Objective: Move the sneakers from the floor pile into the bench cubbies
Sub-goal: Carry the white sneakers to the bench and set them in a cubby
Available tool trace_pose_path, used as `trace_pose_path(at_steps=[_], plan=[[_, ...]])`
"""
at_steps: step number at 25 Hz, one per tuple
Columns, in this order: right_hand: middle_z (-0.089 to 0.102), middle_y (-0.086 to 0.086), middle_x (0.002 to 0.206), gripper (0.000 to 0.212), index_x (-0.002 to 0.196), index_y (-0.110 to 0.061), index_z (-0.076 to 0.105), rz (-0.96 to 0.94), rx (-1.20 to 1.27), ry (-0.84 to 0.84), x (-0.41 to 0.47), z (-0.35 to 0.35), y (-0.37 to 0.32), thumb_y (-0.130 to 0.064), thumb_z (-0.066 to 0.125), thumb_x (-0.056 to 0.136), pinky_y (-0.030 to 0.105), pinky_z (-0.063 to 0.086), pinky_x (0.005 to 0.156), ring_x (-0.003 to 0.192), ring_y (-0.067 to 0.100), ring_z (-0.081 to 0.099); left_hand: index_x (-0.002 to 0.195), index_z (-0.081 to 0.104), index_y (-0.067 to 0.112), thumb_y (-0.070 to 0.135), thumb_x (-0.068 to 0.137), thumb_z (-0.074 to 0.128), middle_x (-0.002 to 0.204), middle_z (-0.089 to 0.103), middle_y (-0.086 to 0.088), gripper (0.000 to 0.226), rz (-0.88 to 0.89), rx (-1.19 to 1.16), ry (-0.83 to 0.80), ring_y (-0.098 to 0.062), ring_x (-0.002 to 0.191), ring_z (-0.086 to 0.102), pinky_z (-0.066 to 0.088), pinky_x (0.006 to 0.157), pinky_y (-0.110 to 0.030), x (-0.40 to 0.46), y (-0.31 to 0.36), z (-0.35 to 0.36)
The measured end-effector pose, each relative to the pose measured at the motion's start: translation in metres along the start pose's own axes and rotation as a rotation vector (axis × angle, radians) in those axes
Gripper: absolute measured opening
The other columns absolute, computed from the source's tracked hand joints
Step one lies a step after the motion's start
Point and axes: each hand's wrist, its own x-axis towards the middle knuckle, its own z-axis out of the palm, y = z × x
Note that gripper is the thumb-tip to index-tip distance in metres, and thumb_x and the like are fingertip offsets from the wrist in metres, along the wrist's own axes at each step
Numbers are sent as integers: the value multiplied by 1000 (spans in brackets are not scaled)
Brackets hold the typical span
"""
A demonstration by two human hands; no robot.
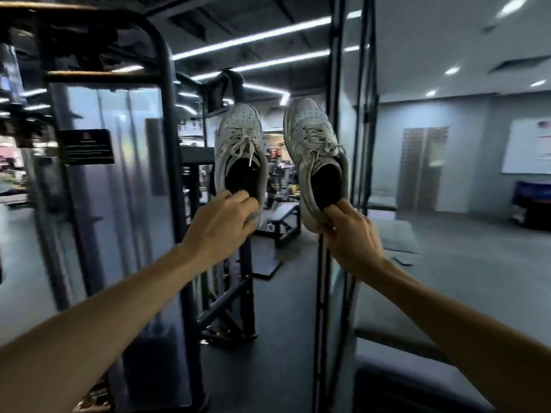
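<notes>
Left hand (pixel 226 216) pinches the left sneaker (pixel 241 153) heel at 11 o'clock; right hand (pixel 348 231) pinches the right sneaker (pixel 319 156) heel at 1 o'clock. Such shallow grips risk a drop.

gym: weight machine frame (pixel 167 144), bench (pixel 283 217), rubber floor (pixel 477 263).

left side: black machine frame (pixel 167 120) stands close, blocks that way
middle: dark floor (pixel 277 338) lane runs open, weight bench (pixel 283 217) sits further back
right side: black post (pixel 331 174) crowds the right hand (pixel 351 236), padded bench (pixel 396 350) below
</notes>
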Motion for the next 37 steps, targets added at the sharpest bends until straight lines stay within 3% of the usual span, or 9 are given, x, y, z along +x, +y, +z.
trace_pose_path(at_steps=[4, 10, 15, 20, 24, 29, 33, 37], plan=[[56, 6, 95, 13, 93, -10, 59, 110, -159, 58, -48, -93, 101, -17, 63, 82, 30, 34, 54, 73, 34, 57, 77, 53, 9, 18, 86, 66, 79, 52, -5, 19, 115, -166, 31, -28, 78, 51, 48, 58, -44, 60, 111, 37], [58, 6, 100, 15, 99, -10, 61, 256, -375, 87, -133, -245, 252, -16, 61, 84, 31, 39, 57, 76, 32, 58, 77, 54, 10, 21, 88, 65, 79, 51, -5, 19, 233, -404, 102, -31, 79, 52, 48, 62, -44, 141, 315, 83], [55, 6, 91, 10, 90, -10, 60, 367, -550, 124, -202, -369, 359, -10, 64, 81, 29, 33, 55, 73, 34, 57, 73, 53, 8, 18, 85, 68, 75, 52, -7, 22, 327, -548, 166, -33, 74, 52, 48, 58, -46, 205, 488, 109], [53, 6, 84, 12, 84, -7, 58, 451, -677, 158, -261, -463, 442, -2, 64, 75, 27, 28, 52, 66, 33, 53, 74, 53, 9, 19, 84, 68, 74, 50, -3, 21, 408, -677, 194, -29, 74, 51, 42, 56, -35, 264, 632, 132], [53, 6, 81, 11, 81, -7, 56, 504, -785, 191, -297, -518, 511, -2, 63, 74, 29, 31, 47, 61, 33, 51, 71, 50, 12, 15, 84, 68, 72, 41, 4, 23, 507, -800, 202, -25, 70, 48, 44, 54, -36, 307, 733, 161], [53, 7, 83, 11, 81, -5, 55, 587, -881, 204, -316, -571, 623, -2, 64, 75, 38, 44, 49, 64, 35, 51, 71, 54, 10, 12, 80, 72, 72, 52, -2, 20, 568, -854, 272, -25, 68, 52, 31, 51, -25, 373, 845, 215], [54, 7, 83, 9, 83, -4, 57, 597, -943, 222, -312, -608, 718, -4, 64, 78, 35, 42, 49, 63, 33, 51, 73, 54, 10, 15, 84, 67, 73, 52, -2, 18, 588, -932, 280, -26, 71, 51, 46, 50, -35, 445, 926, 263], [54, 7, 84, 9, 84, -3, 59, 606, -994, 235, -312, -638, 814, -5, 66, 78, 30, 37, 50, 63, 32, 50, 74, 54, 9, 15, 85, 65, 74, 51, -3, 17, 629, -977, 280, -26, 72, 50, 48, 51, -39, 513, 1007, 313]])
